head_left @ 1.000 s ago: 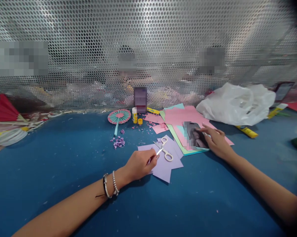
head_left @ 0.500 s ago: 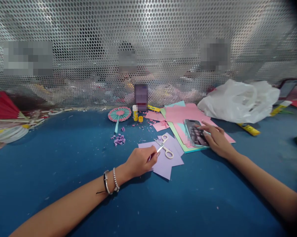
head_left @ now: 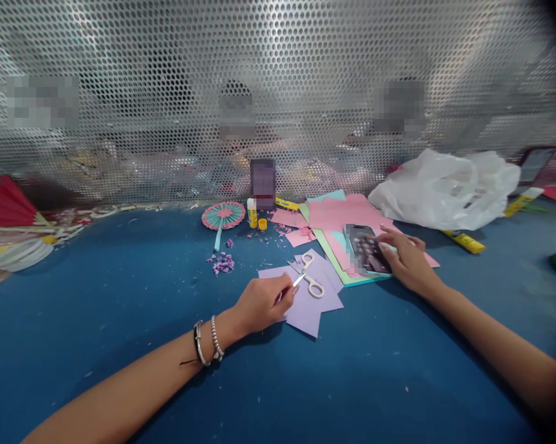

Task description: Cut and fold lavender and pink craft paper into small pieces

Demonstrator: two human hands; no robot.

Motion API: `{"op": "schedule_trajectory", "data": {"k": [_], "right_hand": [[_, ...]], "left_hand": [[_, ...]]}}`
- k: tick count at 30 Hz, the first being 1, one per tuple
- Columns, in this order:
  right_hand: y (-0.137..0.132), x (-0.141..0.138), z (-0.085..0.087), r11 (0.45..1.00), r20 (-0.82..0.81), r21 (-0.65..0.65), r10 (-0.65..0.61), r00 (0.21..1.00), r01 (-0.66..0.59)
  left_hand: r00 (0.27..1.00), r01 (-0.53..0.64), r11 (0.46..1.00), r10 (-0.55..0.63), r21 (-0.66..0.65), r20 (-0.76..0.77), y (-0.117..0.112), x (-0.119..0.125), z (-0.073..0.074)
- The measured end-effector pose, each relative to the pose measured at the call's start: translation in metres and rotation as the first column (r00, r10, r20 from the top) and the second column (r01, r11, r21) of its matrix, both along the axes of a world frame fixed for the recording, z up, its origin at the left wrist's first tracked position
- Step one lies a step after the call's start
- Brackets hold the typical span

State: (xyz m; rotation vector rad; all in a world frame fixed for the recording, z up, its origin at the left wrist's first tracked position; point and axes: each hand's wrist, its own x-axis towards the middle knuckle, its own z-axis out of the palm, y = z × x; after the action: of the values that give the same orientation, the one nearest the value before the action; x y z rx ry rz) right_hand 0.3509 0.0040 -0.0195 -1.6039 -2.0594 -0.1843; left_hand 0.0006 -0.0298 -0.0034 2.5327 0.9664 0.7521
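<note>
Over the lilac paper sheets (head_left: 308,317), my left hand (head_left: 266,300) is closed in a pinch on a blade of the scissors (head_left: 308,274). Their white handles point away from the hand and the blades are spread. My right hand (head_left: 410,262) has its fingers outstretched over the right edge of a phone (head_left: 368,250), with fingertips at its lit screen. That phone lies face up on a stack of coloured paper, with pink paper (head_left: 338,213) uppermost and green and blue edges below.
A pleated paper fan (head_left: 223,217), purple scraps (head_left: 223,264), an uncapped glue stick (head_left: 252,214) and its yellow cap (head_left: 262,224) lie ahead. An upright phone (head_left: 263,182) leans against the perforated metal screen (head_left: 278,80). A white plastic bag (head_left: 447,191) sits back right; a red fan (head_left: 10,200) lies left.
My right hand's fingers have shifted slightly at the phone, the index finger drawing back a little from the screen's middle. My left hand and the scissors stay in place.
</note>
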Motion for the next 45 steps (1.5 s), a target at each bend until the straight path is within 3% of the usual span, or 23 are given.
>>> {"op": "schedule_trajectory", "data": {"k": [4, 10, 15, 18, 26, 34, 40, 45], "right_hand": [[0.000, -0.002, -0.001, 0.985, 0.070, -0.105, 0.146, 0.987, -0.139], [-0.002, 0.001, 0.001, 0.985, -0.002, -0.073, 0.160, 0.987, -0.159], [-0.004, 0.002, 0.003, 0.992, -0.140, 0.118, 0.071, 0.988, -0.055], [-0.003, 0.003, 0.002, 0.987, -0.176, 0.157, 0.007, 0.984, 0.021], [-0.004, 0.005, 0.001, 0.982, -0.092, 0.190, 0.008, 0.996, 0.009], [-0.007, 0.003, 0.003, 0.989, -0.057, 0.138, 0.060, 0.997, -0.052], [-0.025, 0.000, 0.003, 0.991, -0.138, 0.129, 0.046, 0.989, -0.028], [-0.039, 0.001, 0.003, 0.994, -0.091, 0.112, 0.005, 0.996, 0.005]], "left_hand": [[1.000, 0.008, 1.000, -0.008, -0.003, 0.009, 0.000, 0.000, 0.000], [1.000, 0.012, 1.000, -0.012, -0.005, 0.016, 0.000, 0.000, 0.001], [1.000, 0.016, 1.000, -0.016, -0.009, 0.011, -0.001, 0.000, 0.002], [1.000, 0.010, 1.000, -0.010, -0.005, 0.011, 0.000, 0.000, 0.001], [1.000, 0.007, 1.000, -0.007, -0.009, 0.017, 0.000, 0.001, 0.000], [1.000, 0.004, 1.000, -0.004, -0.018, -0.001, 0.000, 0.000, 0.001], [1.000, 0.005, 1.000, -0.005, -0.010, 0.001, 0.001, 0.000, 0.001], [1.000, 0.021, 1.000, -0.021, -0.010, 0.003, 0.001, 0.000, 0.001]]}}
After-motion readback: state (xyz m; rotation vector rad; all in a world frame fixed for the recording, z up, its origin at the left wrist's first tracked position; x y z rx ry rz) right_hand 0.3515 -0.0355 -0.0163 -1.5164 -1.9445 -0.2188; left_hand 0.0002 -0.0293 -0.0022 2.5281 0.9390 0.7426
